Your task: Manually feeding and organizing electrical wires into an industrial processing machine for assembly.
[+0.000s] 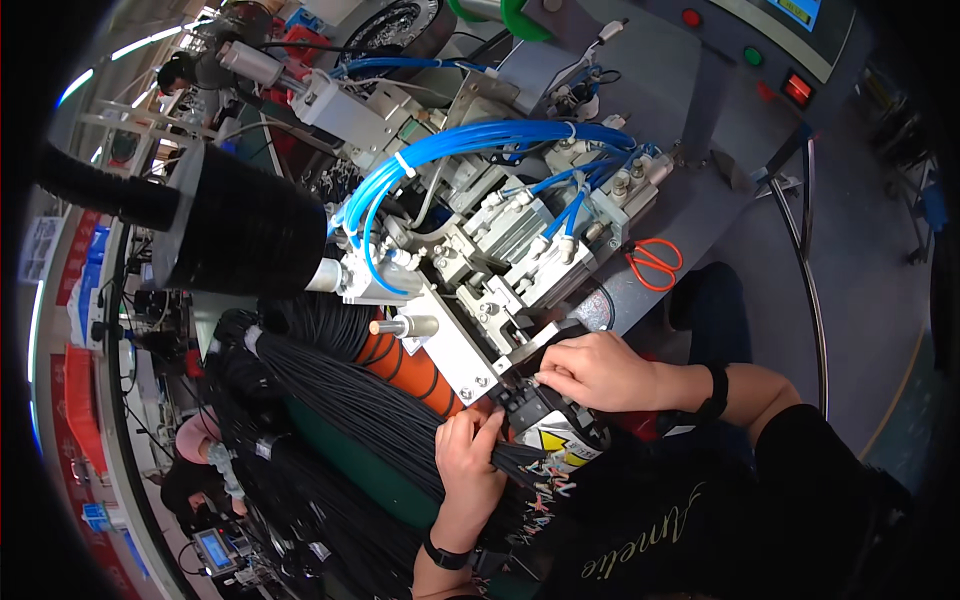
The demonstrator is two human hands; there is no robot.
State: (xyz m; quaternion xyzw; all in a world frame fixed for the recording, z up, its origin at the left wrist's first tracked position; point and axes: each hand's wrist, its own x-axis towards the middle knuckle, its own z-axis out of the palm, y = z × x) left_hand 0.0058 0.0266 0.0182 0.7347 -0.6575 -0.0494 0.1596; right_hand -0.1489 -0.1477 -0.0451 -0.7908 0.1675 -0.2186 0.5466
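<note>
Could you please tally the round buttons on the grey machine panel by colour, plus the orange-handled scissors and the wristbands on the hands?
Red round button: 1
Green round button: 1
Orange-handled scissors: 1
Black wristbands: 2, one on each wrist
Total: 5

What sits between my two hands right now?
In the head view, the machine's black feed block lies between the left hand on the black wire bundle and the right hand.

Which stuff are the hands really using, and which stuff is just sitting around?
In use: left hand grips the black wires; right hand is at the machine's slot.
Just sitting: orange scissors, blue hoses, black drum, green button.
</note>
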